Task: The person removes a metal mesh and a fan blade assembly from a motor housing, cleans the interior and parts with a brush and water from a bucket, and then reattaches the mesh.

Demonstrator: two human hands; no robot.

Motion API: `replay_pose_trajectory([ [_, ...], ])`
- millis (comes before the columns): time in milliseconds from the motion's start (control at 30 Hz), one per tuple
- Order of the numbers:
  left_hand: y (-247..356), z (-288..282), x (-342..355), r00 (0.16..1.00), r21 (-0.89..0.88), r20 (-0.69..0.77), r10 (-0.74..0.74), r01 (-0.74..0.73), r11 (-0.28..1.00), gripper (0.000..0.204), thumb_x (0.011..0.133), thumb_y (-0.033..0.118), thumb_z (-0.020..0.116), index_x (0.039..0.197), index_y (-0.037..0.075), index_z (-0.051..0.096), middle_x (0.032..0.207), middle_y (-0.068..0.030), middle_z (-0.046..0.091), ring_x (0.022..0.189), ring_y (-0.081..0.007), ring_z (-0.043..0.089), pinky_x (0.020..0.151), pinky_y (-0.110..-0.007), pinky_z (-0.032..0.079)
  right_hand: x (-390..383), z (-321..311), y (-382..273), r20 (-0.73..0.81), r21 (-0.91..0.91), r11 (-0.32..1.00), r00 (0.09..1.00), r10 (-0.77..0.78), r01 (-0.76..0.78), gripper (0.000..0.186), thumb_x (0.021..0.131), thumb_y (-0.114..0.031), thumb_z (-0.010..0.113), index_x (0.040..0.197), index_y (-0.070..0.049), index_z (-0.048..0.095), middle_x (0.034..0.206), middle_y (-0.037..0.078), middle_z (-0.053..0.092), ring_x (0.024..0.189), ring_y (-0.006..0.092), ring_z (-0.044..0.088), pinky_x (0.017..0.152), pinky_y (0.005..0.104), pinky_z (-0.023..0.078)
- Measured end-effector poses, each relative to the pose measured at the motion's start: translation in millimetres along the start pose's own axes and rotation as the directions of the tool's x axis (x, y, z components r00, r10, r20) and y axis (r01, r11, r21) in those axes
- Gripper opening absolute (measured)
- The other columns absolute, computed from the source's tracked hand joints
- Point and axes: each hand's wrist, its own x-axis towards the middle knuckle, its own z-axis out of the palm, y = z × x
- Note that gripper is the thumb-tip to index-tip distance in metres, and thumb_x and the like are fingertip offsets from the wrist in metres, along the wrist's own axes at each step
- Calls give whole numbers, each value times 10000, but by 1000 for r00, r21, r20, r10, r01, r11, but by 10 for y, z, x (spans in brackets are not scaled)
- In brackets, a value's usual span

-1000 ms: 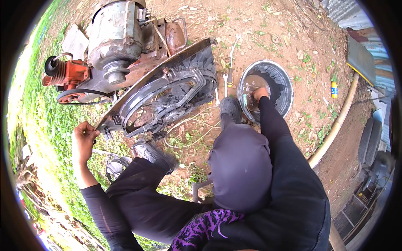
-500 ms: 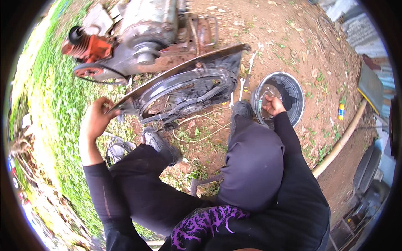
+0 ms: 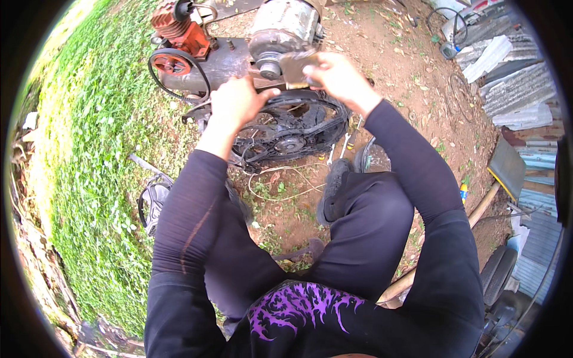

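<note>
Your right hand (image 3: 337, 77) is clamped on a small flat piece of dull grey-brown sheet (image 3: 296, 67), roughly square with worn edges, held up above the black fan shroud (image 3: 292, 128). Your left hand (image 3: 236, 102) is curled shut just beside that sheet, above the shroud's left end; whether it grips anything cannot be told. The shroud is a dark, ribbed plastic frame with round openings, lying flat on reddish dirt. Beyond it sits a rusty compressor (image 3: 233, 42), with an orange finned head, spoked pulley wheel and smooth grey cylindrical motor.
</note>
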Motion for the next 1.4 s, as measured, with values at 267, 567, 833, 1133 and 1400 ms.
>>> replay_pose_trajectory([
  [267, -191, 376, 37, 929, -182, -235, 285, -330, 926, 510, 863, 536, 781, 998, 45, 751, 963, -203, 754, 1005, -365, 742, 878, -457, 583, -258, -48, -151, -233, -757, 649, 960, -157, -78, 198, 899, -140, 739, 1040, -11, 791, 926, 235, 757, 880, 344, 757, 825, 428, 570],
  [567, -42, 211, -124, 938, -161, -161, 306, -331, 930, 249, 842, 247, 798, 957, 29, 768, 923, -238, 751, 893, -384, 760, 823, -467, 606, -287, 359, 46, -136, -709, 704, 973, -188, 37, 254, 812, -223, 826, 1015, -85, 759, 1015, 175, 755, 994, 382, 721, 866, 453, 560],
  [833, -18, 123, -176, 962, -206, -78, 262, -273, 940, 452, 775, 428, 866, 979, 47, 734, 928, -191, 759, 938, -376, 747, 828, -486, 593, -382, -50, -79, -473, -629, 750, 865, -165, -201, 256, 905, -180, 766, 1082, -17, 681, 971, 250, 734, 985, 440, 712, 859, 503, 549],
  [1133, -19, 248, -143, 958, -247, -67, 279, -287, 925, 181, 839, 111, 717, 1006, 80, 776, 957, -215, 758, 961, -389, 745, 867, -488, 597, -465, 394, -308, -125, -625, 781, 990, -67, -26, 248, 825, -196, 849, 907, -9, 709, 840, 233, 716, 889, 414, 717, 809, 471, 542],
  [1400, -87, 16, -288, 970, -166, -112, 217, -234, 958, 479, 756, 528, 852, 882, 71, 782, 900, -178, 765, 907, -360, 764, 810, -491, 605, -521, 423, -260, -119, -565, 825, 990, -76, -5, 244, 833, -192, 831, 989, -10, 785, 889, 222, 739, 897, 397, 727, 830, 459, 545],
])
